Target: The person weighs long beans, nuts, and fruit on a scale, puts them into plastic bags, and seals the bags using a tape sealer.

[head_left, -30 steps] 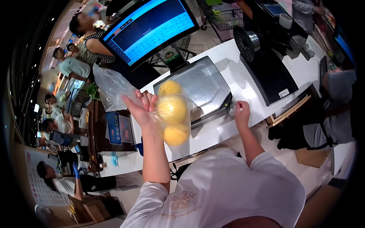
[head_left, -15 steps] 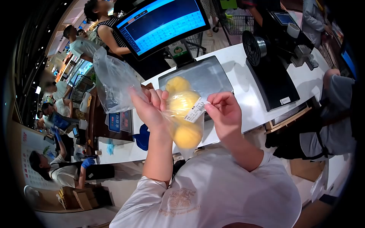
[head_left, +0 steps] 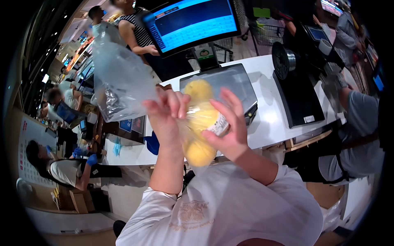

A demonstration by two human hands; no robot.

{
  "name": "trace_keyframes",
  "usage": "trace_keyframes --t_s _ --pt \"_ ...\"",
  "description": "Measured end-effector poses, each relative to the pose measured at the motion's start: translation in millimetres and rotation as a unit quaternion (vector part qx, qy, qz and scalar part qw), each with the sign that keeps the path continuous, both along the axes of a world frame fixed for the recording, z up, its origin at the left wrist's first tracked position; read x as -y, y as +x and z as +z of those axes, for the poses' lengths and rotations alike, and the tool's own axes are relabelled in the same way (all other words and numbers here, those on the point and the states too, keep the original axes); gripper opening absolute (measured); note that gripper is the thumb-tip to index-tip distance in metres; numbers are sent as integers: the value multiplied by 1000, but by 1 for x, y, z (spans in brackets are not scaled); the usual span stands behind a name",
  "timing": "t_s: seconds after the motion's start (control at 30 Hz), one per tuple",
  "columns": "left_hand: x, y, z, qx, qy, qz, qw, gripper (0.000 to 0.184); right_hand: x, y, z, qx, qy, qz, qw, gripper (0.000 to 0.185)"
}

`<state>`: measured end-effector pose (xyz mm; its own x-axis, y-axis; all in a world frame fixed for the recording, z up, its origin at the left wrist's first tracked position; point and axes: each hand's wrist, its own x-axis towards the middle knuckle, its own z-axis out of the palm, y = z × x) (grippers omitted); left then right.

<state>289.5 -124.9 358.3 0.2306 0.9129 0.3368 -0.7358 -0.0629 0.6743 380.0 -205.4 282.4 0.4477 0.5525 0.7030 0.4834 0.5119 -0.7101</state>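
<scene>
My left hand (head_left: pixel 167 112) is closed round the gathered neck of a clear plastic bag (head_left: pixel 119 78), whose loose top spreads out to the left. Yellow round fruits (head_left: pixel 200 152) fill the lower part of the bag, in front of the scale's metal plate (head_left: pixel 234 82). A white printed label (head_left: pixel 218 125) sits on the bag over the middle fruit. Against that label and the bag's right side rests my right hand (head_left: pixel 232 125), fingers apart and thumb on the label's lower edge.
Behind the scale stands a lit touch screen (head_left: pixel 193 24). To the right on the white counter (head_left: pixel 264 90) are a black device (head_left: pixel 297 98) and a dark reel (head_left: pixel 283 59). A co-worker with blue gloves (head_left: pixel 92 160) is at the left; another person's arm (head_left: pixel 347 98) is at the right.
My right hand came in from the right with the label, which now lies on the bag; its pinch has opened. My left hand has kept its hold on the bag.
</scene>
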Motion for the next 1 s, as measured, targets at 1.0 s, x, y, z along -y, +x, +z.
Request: trace_keyframes --t_s 1.0 --pt "-101 -382 -51 -759 173 508 368 17 -190 -370 -85 87 -209 418 880 27"
